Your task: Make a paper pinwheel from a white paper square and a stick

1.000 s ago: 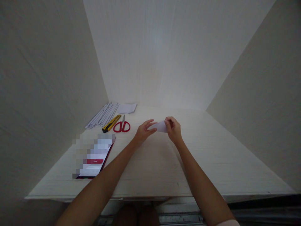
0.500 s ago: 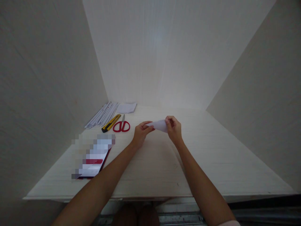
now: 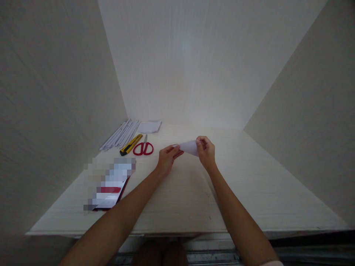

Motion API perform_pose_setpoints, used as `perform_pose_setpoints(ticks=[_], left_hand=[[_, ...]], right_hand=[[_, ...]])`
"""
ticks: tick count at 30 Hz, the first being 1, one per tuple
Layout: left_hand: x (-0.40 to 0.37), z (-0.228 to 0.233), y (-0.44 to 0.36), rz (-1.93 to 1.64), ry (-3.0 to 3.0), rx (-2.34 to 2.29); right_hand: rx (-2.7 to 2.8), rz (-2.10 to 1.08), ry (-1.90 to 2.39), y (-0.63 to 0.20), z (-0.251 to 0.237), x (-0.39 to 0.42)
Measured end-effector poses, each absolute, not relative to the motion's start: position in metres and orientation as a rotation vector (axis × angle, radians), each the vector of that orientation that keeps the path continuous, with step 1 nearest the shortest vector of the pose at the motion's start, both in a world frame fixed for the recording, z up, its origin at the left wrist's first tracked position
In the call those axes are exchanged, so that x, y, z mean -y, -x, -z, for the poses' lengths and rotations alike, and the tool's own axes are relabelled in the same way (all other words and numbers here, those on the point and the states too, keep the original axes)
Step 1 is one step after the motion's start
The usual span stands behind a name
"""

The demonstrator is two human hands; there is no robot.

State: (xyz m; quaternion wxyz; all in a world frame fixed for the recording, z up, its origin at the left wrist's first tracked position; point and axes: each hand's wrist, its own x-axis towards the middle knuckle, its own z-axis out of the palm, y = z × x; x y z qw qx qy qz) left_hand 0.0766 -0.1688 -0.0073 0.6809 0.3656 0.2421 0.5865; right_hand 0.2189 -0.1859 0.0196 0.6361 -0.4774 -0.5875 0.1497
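A small white piece of paper (image 3: 189, 147) is stretched between my two hands, a little above the table. It narrows toward the left and widens toward the right. My left hand (image 3: 167, 157) pinches the narrow left end, thumb on top and fingers beneath. At the wide right end, my right hand (image 3: 206, 150) grips the paper between thumb and curled fingers, which hide that edge. Left of my left hand lie scissors (image 3: 143, 148) with red handles, and beside them a yellow and black utility knife (image 3: 131, 145).
Thin white paper strips or rolls (image 3: 120, 135) lie against the left wall, with a stack of white paper (image 3: 149, 127) next to them. A phone (image 3: 111, 188), partly pixelated, rests near my left forearm. Walls enclose the pale table (image 3: 260, 184) at left, back and right.
My left thumb and fingers have shifted their hold on the paper's left end. My right hand has moved very slightly right, still gripping the paper.
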Motion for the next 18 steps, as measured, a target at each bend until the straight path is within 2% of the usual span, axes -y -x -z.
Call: perform_pose_setpoints(ticks=[18], left_hand=[[0.1693,0.0013,-0.0732,-1.277,-0.779,-0.545]], right_hand=[[1.323,-0.368,1.1,-0.2199,-0.0183,0.1848]])
